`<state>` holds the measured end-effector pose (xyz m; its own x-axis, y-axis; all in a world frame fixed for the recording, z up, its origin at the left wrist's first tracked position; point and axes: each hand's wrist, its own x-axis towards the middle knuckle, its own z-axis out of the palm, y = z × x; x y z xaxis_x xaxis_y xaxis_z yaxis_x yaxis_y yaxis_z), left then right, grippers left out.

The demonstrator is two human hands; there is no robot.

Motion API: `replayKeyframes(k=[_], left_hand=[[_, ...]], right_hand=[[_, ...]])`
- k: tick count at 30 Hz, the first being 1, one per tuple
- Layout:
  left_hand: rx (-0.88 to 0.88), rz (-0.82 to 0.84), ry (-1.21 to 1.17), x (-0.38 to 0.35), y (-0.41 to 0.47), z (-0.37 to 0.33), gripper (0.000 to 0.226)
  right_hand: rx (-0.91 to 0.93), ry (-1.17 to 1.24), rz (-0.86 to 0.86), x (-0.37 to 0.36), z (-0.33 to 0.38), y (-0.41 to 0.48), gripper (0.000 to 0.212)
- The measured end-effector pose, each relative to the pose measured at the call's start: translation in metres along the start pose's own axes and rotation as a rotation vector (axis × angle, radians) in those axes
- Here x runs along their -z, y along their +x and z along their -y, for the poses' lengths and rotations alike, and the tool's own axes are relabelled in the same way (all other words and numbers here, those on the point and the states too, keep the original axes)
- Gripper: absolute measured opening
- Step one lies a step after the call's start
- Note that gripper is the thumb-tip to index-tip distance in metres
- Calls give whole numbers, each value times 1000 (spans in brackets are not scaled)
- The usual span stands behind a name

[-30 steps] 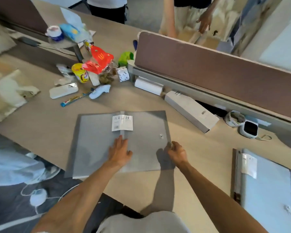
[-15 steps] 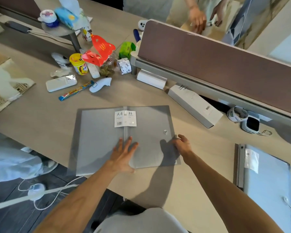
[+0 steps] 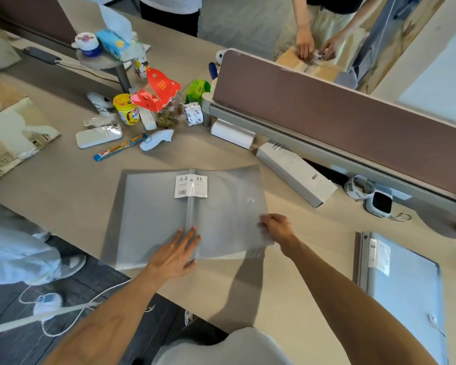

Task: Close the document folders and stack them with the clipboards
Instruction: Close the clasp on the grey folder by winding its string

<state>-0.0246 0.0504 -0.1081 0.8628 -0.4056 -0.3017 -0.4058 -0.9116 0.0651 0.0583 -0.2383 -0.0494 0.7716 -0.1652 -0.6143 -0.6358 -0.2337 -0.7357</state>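
Observation:
A grey translucent document folder lies open on the beige desk, spine up the middle, with a white A4 label at the top. My left hand lies flat with spread fingers on the spine's near end. My right hand pinches the right cover's outer edge, which is lifted a little off the desk. A second, pale blue folder lies closed at the right.
Snacks, a yellow cup, a phone and a candy bar clutter the far left. A white box lies under the brown partition. Other people stand beyond the desk and sit at left.
My right hand has slid onto the right cover's edge and begun to raise it. My left hand has shifted slightly right along the spine.

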Motion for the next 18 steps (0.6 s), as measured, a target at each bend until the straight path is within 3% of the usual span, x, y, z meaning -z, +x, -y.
replayKeyframes(k=[3,5,8,11,15,18], left_hand=[[106,94,-149,8,-5,-5,66],[292,55,-349,18,-3,-10,63],[566,-85,-664,42,0,-22,60],[695,-304,-1039,67,6,-33,54],[737,-359,-1692,78,33,-41,73],[588,-394,-1897,132,32,-81,55]], right_hand=[[95,-21,193,-2,16,-16,11],[200,-7,229,1,27,-28,15],[311,83,208,16,45,-50,18],[429,170,201,39,67,-69,19],[619,298,284,69,100,-99,17],[691,392,375,90,121,-121,14]])
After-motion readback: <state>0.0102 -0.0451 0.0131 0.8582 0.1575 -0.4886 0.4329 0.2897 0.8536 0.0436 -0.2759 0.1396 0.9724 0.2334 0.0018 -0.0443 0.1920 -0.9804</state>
